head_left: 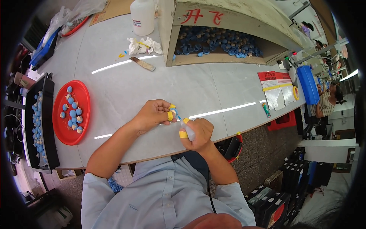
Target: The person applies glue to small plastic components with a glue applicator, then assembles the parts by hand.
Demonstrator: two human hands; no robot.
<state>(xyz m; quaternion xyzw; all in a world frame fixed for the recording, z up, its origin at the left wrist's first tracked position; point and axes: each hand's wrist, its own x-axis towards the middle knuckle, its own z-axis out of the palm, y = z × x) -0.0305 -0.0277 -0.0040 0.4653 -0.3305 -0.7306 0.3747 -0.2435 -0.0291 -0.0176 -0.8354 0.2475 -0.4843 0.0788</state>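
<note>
Above the grey table, near its front edge, my left hand pinches a small blue-and-white piece between thumb and fingers. Its exact shape is mostly covered by the fingertips. My right hand is closed round a small translucent squeeze bottle, tilted so that its thin nozzle points at the piece; whether the tip touches it I cannot tell. Yellow bands wrap fingertips on both hands. Left of my left forearm, a red round tray bears several small blue ball-shaped pieces with pale parts.
A black bin of blue pieces stands at the far left. At the back are a beige open-fronted box full of blue pieces, a white bottle, crumpled tissue and a flat scraper-like strip. A person sits far right.
</note>
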